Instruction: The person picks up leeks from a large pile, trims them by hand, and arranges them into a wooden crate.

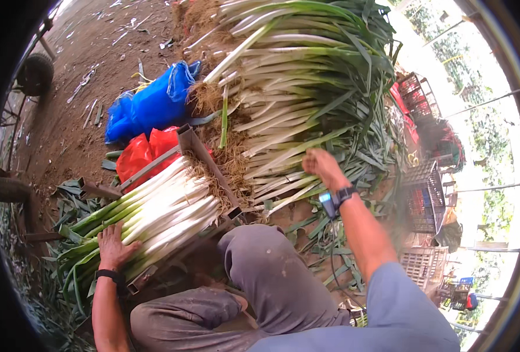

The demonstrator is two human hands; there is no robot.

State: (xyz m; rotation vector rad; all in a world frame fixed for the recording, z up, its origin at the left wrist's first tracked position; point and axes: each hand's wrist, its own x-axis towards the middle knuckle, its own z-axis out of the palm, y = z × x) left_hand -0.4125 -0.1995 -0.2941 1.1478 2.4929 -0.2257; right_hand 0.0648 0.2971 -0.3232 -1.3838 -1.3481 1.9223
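My left hand (115, 247) lies with fingers spread on a row of leeks (172, 199), near where their white stalks turn green. These leeks rest in a metal frame (204, 167), their roots against its far right bar. At the edge of a large leek pile (295, 88), my right hand (323, 166) is closed around a leek where its stalk meets the leaves; the fingers partly hide the grip. The pile's roots point left and its dark green leaves right. A small device with a lit screen (328, 204) is strapped to my right wrist.
A blue mesh bundle (151, 102) and a red plastic bag (144, 154) lie on the dirt floor beyond the frame. Plastic crates (422, 190) stand along the right side. Loose leaves (315, 234) litter the ground by my knee (260, 252). Wheels (35, 74) show at far left.
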